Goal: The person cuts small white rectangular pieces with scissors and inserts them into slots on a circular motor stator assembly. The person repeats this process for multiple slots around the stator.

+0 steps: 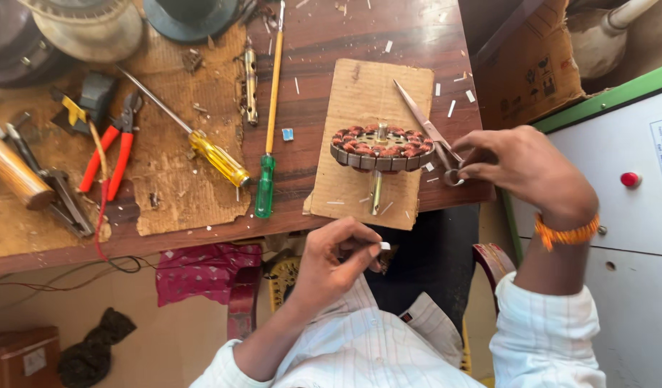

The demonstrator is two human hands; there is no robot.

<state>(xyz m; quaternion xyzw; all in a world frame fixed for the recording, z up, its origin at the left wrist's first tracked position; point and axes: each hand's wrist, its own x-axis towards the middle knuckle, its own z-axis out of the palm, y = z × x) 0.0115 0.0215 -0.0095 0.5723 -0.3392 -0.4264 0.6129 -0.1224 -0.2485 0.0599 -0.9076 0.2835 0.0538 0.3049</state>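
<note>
- The wooden surface (388,29) is pretty packed on the left side, with the only real open room being the strip of bare wood between the tools and the cardboard pad (360,187).
- That pad sits right at the near edge of the surface, its lower corner about flush with the lip, so nothing has much margin toward the lap.
- The stator (381,148) stands on the pad on its shaft, copper coils wound all the way round as far as I can see. Looks like the winding is mostly in, with trimming and slot paper still going on, going by the little white strips scattered about.
- Screwdrivers, yellow (217,159) and green (265,187), lie well left of the pad, out of the way.
- Right hand (525,169) is gripping scissors (431,136) by the loops, blades pointing up-left just past the stator's right rim.
- Left hand (338,259) hovers off the surface, below the edge, pinching a small white strip (383,246).
</note>
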